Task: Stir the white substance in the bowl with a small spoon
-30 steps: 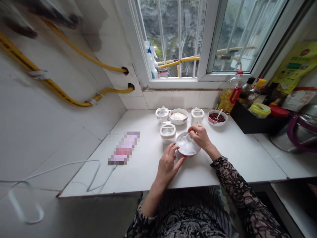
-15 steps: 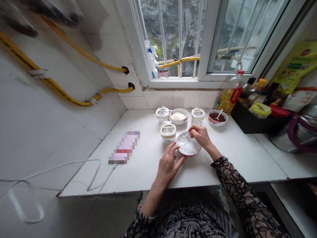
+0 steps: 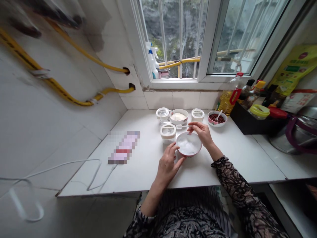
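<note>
On the white counter [image 3: 138,178], a red-rimmed bowl [image 3: 188,144] sits just in front of the person, its white contents too pale to identify. The left hand [image 3: 168,164] lies loosely open against the bowl's near side, thumb at the rim, gripping nothing. That light touch looks right for steadying so shallow a bowl. The right hand [image 3: 201,132] hovers over the far rim, fingertips pinched on the handle of a small white spoon [image 3: 182,126]. Keeping that pinch low and level would limit spills. Its tip reaches toward a bowl of pale cream [image 3: 178,116], with lidded jars [image 3: 167,133] beside it — a bowl of red beans [image 3: 217,118] sits farther right.
</note>
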{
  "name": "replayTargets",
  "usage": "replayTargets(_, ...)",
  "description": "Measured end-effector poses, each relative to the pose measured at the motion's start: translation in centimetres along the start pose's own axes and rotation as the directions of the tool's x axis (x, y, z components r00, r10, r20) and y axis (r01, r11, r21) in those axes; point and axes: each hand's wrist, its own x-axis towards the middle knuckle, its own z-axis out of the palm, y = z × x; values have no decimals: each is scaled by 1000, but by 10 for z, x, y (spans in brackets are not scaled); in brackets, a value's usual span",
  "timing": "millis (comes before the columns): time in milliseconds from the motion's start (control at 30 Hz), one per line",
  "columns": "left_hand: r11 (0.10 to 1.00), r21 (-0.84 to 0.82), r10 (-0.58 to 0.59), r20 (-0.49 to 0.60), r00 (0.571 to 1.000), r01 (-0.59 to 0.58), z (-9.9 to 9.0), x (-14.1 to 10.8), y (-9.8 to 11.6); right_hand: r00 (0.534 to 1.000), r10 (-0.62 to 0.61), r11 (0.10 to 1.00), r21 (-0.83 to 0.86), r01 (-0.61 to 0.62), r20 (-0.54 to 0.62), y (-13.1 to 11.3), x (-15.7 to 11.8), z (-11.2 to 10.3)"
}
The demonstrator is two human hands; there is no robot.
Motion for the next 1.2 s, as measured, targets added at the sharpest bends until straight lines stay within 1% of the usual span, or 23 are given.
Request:
replayTargets(67, 1000, 0, 0, -1, 1000, 0, 0, 0, 0, 989, -111, 987, -103, 120, 95, 0, -3, 5)
replayTargets(100, 1000, 0, -1, -2, 1000, 1, 0, 0, 0, 973, -172, 964, -177, 198, 152, 0, -4, 8)
replayTargets(167, 1000, -1, 1, -1, 1000, -1, 0, 0, 0, 927, -269, 880, -325, 347, 263, 1, -6, 13)
replayTargets(200, 1000, -1, 1, 0, 1000, -1, 1, 0, 0, 906, -299, 835, -379, 400, 298, 1, -7, 14)
replayTargets(233, 1000, -1, -1, 1, 1000, 1, 1, 0, -1, 897, -317, 805, -412, 426, 309, 0, -7, 15)
replayTargets(267, 1000, -2, -3, 1, 1000, 3, 1, 0, -1, 900, -325, 798, -426, 426, 291, 0, -8, 15)
replayTargets(300, 1000, -2, -4, 1, 1000, 4, 1, 0, -1, 912, -325, 810, -423, 405, 251, -2, -9, 14)
replayTargets(400, 1000, -1, -2, 0, 1000, 2, 1, 0, -1, 955, -281, 879, -374, 297, 99, -7, -9, 5)
replayTargets(433, 1000, -1, -1, -1, 1000, 1, 1, 0, 0, 962, -265, 886, -375, 271, 69, -9, -8, 1)
replayTargets(500, 1000, -1, -4, -2, 1000, 4, 0, 0, 0, 962, -268, 856, -446, 260, 48, -10, -7, -7)
replayTargets(533, 1000, -4, -6, -1, 1000, 6, 0, 0, 0, 957, -287, 818, -508, 270, 47, -10, -6, -10)
replayTargets(633, 1000, -9, -8, 7, 1000, 8, -1, 0, 1, 928, -364, 659, -684, 313, 75, -8, -4, -15)
replayTargets(700, 1000, -6, -7, 12, 1000, 7, -1, 0, 0, 916, -381, 574, -745, 339, 123, -5, -4, -14)
replayTargets(733, 1000, -4, -8, 12, 1000, 8, -1, 0, 0, 914, -375, 550, -757, 352, 152, -4, -4, -13)
replayTargets(800, 1000, -3, -8, 8, 1000, 8, 0, -1, 0, 913, -358, 539, -754, 375, 199, -1, -5, -10)
replayTargets(867, 1000, -7, -6, 4, 1000, 6, 0, -1, -1, 911, -354, 558, -734, 387, 211, -1, -5, -8)
replayTargets(967, 1000, -8, -1, 1, 1000, 1, 0, -1, -1, 913, -370, 582, -723, 371, 171, -3, -6, -8)
replayTargets(1067, 1000, -8, -3, 6, 1000, 3, 0, 0, -1, 914, -381, 585, -728, 357, 142, -5, -6, -10)
replayTargets(1200, 1000, -8, -6, 13, 1000, 6, -1, 0, 0, 917, -363, 604, -708, 366, 165, -2, -7, -6)
